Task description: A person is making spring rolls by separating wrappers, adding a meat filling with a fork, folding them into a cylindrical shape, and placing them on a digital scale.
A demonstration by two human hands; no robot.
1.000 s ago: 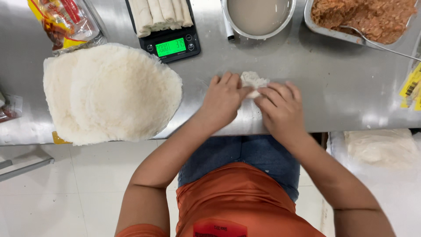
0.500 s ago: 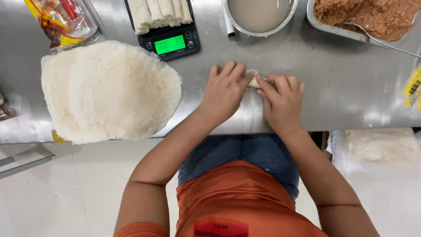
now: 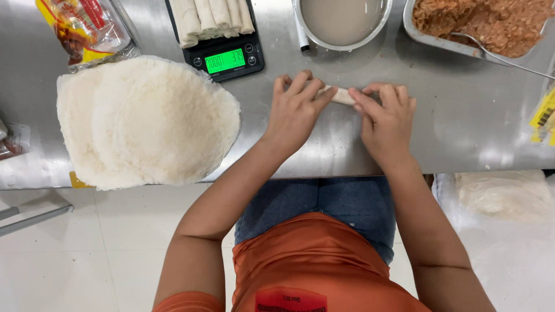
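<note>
Seen from the head camera, both hands lie palm-down on a steel table [image 3: 451, 121], pressed onto a small pale roll of wrapper [image 3: 342, 95] that lies between them. The left hand [image 3: 296, 112] has its fingers stretched flat over the roll's left end; the right hand [image 3: 386, 118] covers the right end with its fingers bent a little. Neither hand is closed around the roll: both press it from above, and only its middle shows between the fingertips.

Well to the left of the left hand sits a stack of round white wrappers [image 3: 147, 121], overhanging the near table edge. Just beyond that hand stands a black scale with a green display [image 3: 225, 58], carrying a row of finished rolls [image 3: 211, 17]. Beyond the gap between the hands is a metal bowl of greyish liquid [image 3: 342, 20]. Beyond the right hand lies a tray of brown minced filling [image 3: 485, 23] with a spoon [image 3: 497, 55] in it.
</note>
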